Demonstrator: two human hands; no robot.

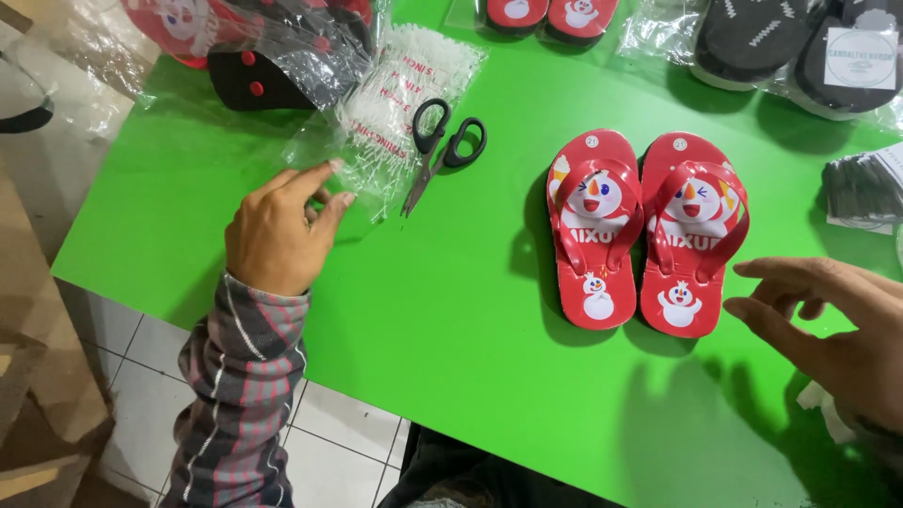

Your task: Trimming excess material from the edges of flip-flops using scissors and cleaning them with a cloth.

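Note:
A pair of small red flip-flops [640, 230] with snowman pictures lies side by side on the green table [451, 320]. My right hand [832, 325] hovers just right of them, fingers spread, holding nothing. My left hand [277, 230] rests at the table's left, fingertips pinching the edge of a clear plastic bag [353, 183]. That bag holds a bundle of white plastic tag pins [400, 89]. Black-handled scissors [437, 150] lie shut between the bag and the flip-flops.
More bagged red and black sandals [254, 47] lie at the back left, another red pair [546, 17] at the back centre, dark bagged sandals [800, 47] at the back right. A stack of dark cards [861, 188] sits at the right edge. Tiled floor lies below the table's left edge.

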